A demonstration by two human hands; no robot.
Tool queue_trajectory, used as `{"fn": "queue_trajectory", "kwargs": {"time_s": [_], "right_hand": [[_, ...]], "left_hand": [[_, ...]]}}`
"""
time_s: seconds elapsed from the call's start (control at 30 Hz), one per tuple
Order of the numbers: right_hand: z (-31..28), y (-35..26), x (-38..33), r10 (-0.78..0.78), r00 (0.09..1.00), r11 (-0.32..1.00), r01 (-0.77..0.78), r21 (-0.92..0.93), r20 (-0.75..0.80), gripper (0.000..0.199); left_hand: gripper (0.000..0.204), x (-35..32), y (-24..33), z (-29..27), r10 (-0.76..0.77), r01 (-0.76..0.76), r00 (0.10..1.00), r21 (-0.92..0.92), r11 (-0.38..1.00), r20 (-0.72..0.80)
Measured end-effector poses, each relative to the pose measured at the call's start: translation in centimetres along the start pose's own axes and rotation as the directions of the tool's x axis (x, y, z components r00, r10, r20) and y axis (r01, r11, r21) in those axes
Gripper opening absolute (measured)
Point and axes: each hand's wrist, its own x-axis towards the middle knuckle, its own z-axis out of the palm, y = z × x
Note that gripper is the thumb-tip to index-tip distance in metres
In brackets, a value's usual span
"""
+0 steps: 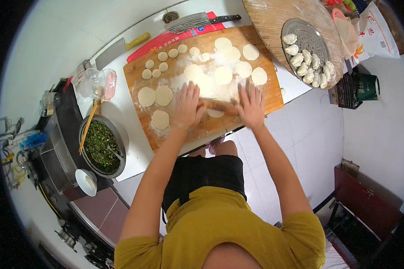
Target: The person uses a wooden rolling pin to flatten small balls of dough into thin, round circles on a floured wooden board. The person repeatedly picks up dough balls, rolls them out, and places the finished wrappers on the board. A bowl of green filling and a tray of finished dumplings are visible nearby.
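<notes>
Head view: my left hand (187, 106) and right hand (251, 106) lie flat, fingers spread, palms down on the pin (220, 106), which runs between them across the board (274, 96). Neither hand grips; both press open on the pin's ends. Under the pin sits one wrapper (216, 113), half hidden, at the board's near edge.

Judgement: for an even disc, keep pressure equal on both palms, roll in short strokes, and turn the wrapper between strokes so the rim thins more than the centre. The flour on the board should stop sticking.

Wrapper: pale, round, thin, lightly floured. Finished rounds (223, 75) lie beyond it, small unrolled pieces (162, 56) toward the far left corner.
</notes>
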Motion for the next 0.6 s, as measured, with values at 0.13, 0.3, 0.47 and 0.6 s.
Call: {"fn": "queue_trajectory", "kwargs": {"time_s": [0.13, 0.3, 0.47, 0.6], "right_hand": [[-2.8, -2.2, -4.9, -0.119, 0.991, 0.977, 0.107, 0.182, 0.054, 0.062], [-2.7, -1.6, -7.4, -0.073, 0.99, 0.936, 0.025, 0.352, 0.124, 0.027], [-2.6, -0.4, -9.4, 0.214, 0.967, 0.856, -0.116, 0.504, -0.141, 0.032], [-2.6, -0.6, -9.8, 0.459, 0.882, 0.709, -0.293, 0.641, -0.105, 0.027]], "left_hand": [[0.078, -7.7, -0.6, 2.2, 0.049, -0.05, 0.999, -0.046, 0.998, -0.023], [0.071, -9.5, 1.0, 0.6, 0.02, -0.079, 0.955, -0.189, 0.979, -0.297], [0.048, -4.6, 4.0, 1.3, 0.004, -0.087, 0.942, -0.231, 0.969, -0.336], [0.039, 1.0, 5.3, 3.4, 0.13, -0.137, 0.982, -0.047, 0.989, -0.139]]}}
